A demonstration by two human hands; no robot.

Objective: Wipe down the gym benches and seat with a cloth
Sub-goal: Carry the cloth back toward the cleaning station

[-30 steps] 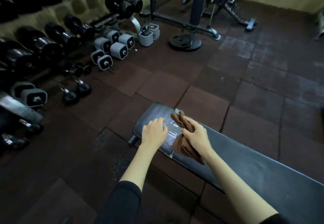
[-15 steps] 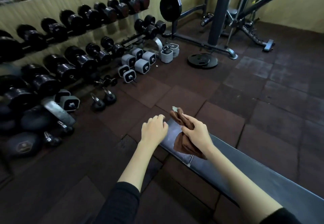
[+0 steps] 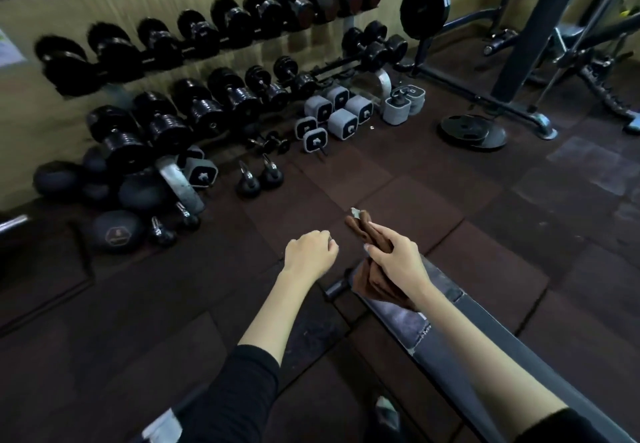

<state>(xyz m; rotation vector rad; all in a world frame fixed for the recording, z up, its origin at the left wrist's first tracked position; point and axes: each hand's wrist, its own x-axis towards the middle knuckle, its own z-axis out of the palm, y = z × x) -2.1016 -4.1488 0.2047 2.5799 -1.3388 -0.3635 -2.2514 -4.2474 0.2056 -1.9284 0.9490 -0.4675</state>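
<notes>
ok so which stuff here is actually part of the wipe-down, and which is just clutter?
In the job:
brown cloth
right hand, gripping the cloth
bench

Lying about:
racked dumbbells
kettlebells
weight plates
medicine ball

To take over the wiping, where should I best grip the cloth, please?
Probably the loose folds of the cloth hanging below the right hand, from the left side: that part drapes free above the bench, while the middle is gripped.
</notes>
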